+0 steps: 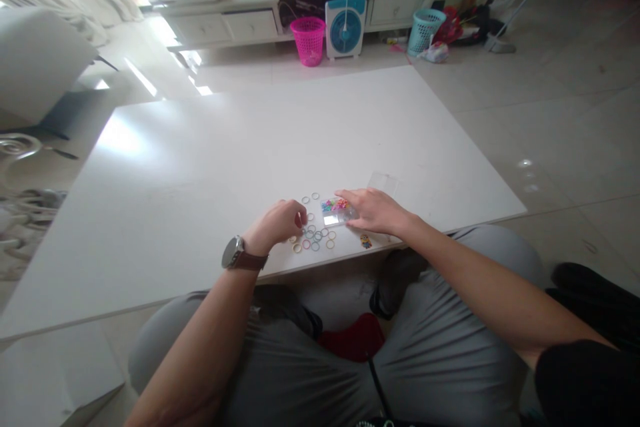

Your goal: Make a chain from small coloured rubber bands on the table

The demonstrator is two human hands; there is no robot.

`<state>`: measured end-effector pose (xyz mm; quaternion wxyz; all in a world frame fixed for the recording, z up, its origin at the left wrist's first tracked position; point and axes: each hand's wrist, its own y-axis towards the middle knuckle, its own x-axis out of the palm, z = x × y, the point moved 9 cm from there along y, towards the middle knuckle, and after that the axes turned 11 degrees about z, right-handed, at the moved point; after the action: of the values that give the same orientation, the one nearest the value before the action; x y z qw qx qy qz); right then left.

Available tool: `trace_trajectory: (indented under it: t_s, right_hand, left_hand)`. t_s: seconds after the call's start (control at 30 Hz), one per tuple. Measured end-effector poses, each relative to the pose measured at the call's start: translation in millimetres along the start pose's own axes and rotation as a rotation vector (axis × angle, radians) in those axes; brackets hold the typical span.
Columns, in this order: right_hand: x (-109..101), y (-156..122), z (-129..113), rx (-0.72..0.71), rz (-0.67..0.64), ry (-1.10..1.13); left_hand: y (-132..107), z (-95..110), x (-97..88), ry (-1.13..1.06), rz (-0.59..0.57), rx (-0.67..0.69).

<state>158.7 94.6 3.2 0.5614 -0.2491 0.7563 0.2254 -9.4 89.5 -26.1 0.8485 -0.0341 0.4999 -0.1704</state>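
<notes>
My left hand (281, 221), with a watch on its wrist, rests near the front edge of the white board (210, 160), its fingers curled and pinched over several small coloured rings (316, 237) scattered there. What the fingertips hold is too small to name. My right hand (376, 211) lies on a small clear plastic box (336, 209) with bright pieces in one compartment, its fingers pressed against the box's right side. A clear lid (383, 181) lies just behind that hand. A small yellow figure (366, 241) sits by the board's edge.
Across the tiled floor stand a pink basket (308, 40), a blue-and-white fan (345, 27), a teal basket (425, 31) and a low white cabinet (240, 20). A grey seat (35, 60) is at the left. My knees sit under the board's front edge.
</notes>
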Motion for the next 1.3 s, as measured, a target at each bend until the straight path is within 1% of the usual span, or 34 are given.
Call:
trace_trajectory:
  t_s: [0.17,0.33,0.6,0.7,0.97,1.13,1.3]
  right_hand:
    - [0.4,-0.1,0.7,0.008,-0.014,-0.005]
    - [2.2,-0.4,0.9,-0.005,-0.016,0.007]
    - [3.0,-0.3,0.7,-0.013,-0.017,0.02]
    - [3.3,-0.5,1.0,-0.012,-0.018,0.025]
    - [2.7,-0.2,-1.7,-0.014,-0.01,0.004]
    - [4.0,1.0,-4.4,-0.019,0.011,-0.02]
    - [4.3,2.8,-5.1,-0.037,0.048,0.005]
  left_hand:
    - [0.3,2.7,1.4,-0.035,0.001,0.024]
    - [0.1,3.7,4.3,0.004,-0.021,0.066]
    - [1.3,5.5,1.2,-0.038,0.003,0.089]
    - [1.7,11.1,-3.4,-0.031,0.028,0.119]
    - [1.8,30.7,-19.8,-0.017,0.165,0.217]
    - [1.6,33.6,-21.5,-0.101,0.199,0.251]
    - [1.4,34.6,-21.3,-0.242,0.204,0.21]
